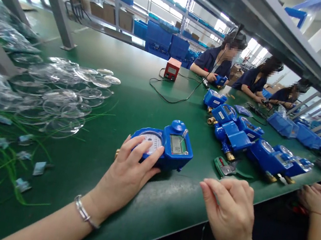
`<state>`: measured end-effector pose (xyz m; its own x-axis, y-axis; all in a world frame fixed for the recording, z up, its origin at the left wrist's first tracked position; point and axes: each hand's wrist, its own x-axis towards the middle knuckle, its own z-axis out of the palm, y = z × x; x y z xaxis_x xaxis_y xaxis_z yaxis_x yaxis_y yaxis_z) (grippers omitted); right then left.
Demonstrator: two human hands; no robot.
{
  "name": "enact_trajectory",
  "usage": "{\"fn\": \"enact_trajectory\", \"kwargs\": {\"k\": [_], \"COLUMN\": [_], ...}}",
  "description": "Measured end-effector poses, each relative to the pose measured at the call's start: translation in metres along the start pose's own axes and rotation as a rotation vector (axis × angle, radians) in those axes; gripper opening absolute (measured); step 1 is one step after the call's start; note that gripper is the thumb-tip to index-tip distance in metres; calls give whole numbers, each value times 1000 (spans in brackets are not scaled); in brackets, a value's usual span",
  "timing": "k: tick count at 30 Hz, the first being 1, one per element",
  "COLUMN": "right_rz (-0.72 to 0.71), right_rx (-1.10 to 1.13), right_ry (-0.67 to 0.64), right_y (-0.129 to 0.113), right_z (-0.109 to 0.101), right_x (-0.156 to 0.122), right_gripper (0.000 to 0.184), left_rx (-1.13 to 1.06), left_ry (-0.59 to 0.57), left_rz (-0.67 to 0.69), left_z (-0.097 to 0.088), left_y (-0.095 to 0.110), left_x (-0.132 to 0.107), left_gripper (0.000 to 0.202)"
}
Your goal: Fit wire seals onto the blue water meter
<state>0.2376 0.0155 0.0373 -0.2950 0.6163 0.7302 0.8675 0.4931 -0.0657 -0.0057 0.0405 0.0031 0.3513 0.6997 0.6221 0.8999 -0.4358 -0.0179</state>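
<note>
A blue water meter (pixel 172 159) with a round dial and a small display stands on the green table. My left hand (pixel 123 177) grips its dial side, with the fingers spread over the clear dial. To the right, above the table's front edge, my right hand (pixel 232 216) is closed with thumb and fingertips pinched together. Whatever may be in that pinch is too small to make out. Just beyond it lie green-handled cutters (pixel 226 167). Several green wire seals with pale tags (pixel 39 168) are scattered at the left.
Clear plastic discs (pixel 64 109) lie heaped at the left. More blue meters (pixel 237 136) stand together at the right. A red box (pixel 172 69) with a black cable sits farther back. Co-workers (pixel 218 60) sit across the table; another person's hands (pixel 317 199) are close at right.
</note>
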Motion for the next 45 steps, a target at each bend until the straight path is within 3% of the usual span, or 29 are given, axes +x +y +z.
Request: {"fn": "enact_trajectory", "kwargs": {"k": [14, 19, 27, 29, 31, 33, 37, 40, 45], "right_rz": [-59, -89, -120, -117, -112, -107, -113, -126, -114], "right_rx": [-125, -139, -157, -163, -169, -174, -183, -182, -195], "right_ry": [-15, -25, -21, -43, -63, -79, -100, -120, -203], "right_y": [0, -1, -3, -4, -4, -5, -5, -7, -12], "right_z": [2, 4, 2, 2, 2, 2, 4, 5, 13], "right_x": [8, 9, 14, 15, 16, 16, 15, 15, 18], "right_gripper": [8, 9, 9, 8, 8, 8, 8, 9, 11], "left_rx": [-42, -10, -16, -83, -225, -419, -768, -971, -1374], "left_ry": [37, 127, 174, 151, 27, -162, -443, -504, -450], "left_rz": [-29, -100, -41, -5, 0, -97, -461, -681, -1040], "left_z": [3, -4, -11, -12, -13, -13, -3, 10, 26], "left_y": [-1, 12, 24, 28, 36, 46, 64, 70, 82], "left_x": [-3, -9, -12, -12, -13, -16, -21, -21, -7], "left_gripper": [53, 44, 38, 34, 25, 19, 22, 31, 47]}}
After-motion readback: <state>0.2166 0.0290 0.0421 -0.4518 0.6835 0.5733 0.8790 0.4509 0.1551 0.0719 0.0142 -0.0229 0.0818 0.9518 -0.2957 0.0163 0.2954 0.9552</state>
